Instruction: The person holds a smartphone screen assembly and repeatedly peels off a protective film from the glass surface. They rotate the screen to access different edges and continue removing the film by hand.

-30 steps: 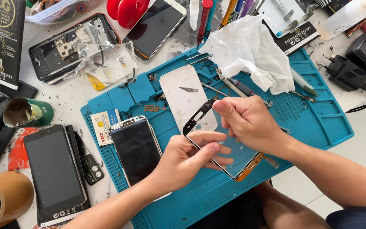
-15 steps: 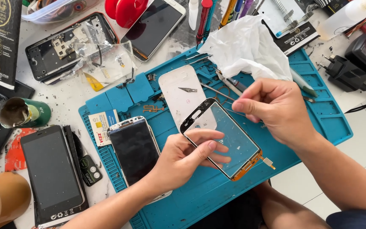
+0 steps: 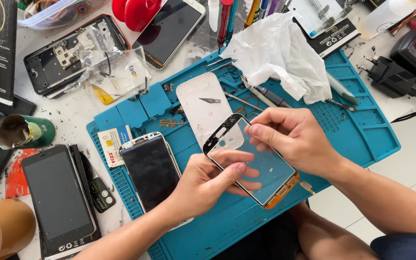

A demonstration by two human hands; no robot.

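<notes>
Your left hand (image 3: pixel 208 185) grips the glass touch panel (image 3: pixel 253 161) from below, thumb across its lower edge. Your right hand (image 3: pixel 292 139) pinches the panel's upper right edge, thumb on the glass. The panel is held tilted above the blue repair mat (image 3: pixel 362 130), just over the white phone frame (image 3: pixel 203 103). A dark-screen phone (image 3: pixel 151 168) lies on the mat left of your left hand. Crumpled white tissue (image 3: pixel 280 53) sits behind on the mat.
</notes>
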